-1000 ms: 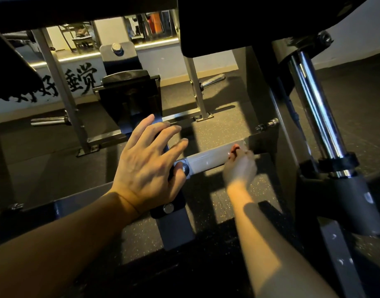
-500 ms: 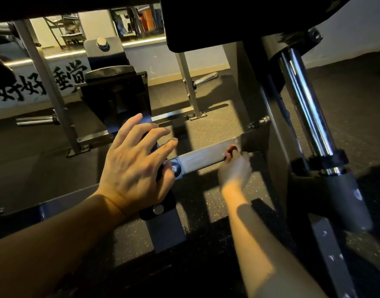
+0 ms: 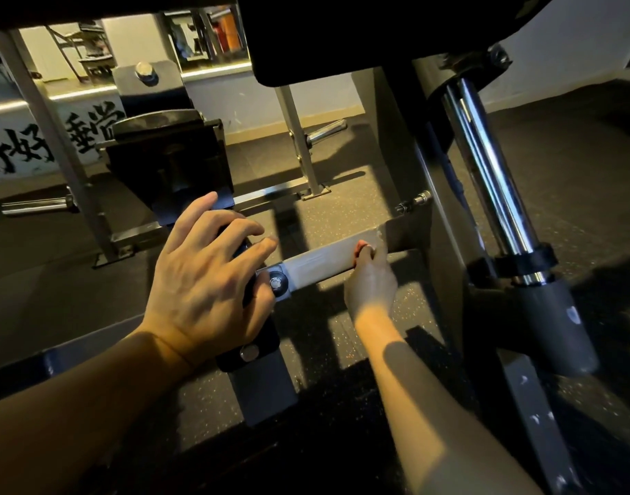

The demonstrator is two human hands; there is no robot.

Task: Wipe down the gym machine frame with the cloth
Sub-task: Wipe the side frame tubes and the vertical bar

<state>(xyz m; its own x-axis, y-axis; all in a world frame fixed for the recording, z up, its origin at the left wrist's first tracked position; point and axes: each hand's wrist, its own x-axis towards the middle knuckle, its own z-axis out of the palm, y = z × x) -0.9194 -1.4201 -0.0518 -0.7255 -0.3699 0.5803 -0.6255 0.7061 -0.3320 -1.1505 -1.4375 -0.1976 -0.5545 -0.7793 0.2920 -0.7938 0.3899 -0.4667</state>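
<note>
Left hand point(image 3: 206, 280): fingers spread wide, resting on black bolted bracket point(image 3: 267, 342). Right hand point(image 3: 372, 284): curled round pale grey flat metal crossbar point(image 3: 317, 262), pressing red cloth scrap point(image 3: 359, 247) against it.

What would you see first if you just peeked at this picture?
Two bare hands in the middle: the left hand rests spread on a black bracket, and the right hand holds a bit of red cloth against the pale crossbar. On the right, a shiny chrome rod slants up, catching the light.
</note>
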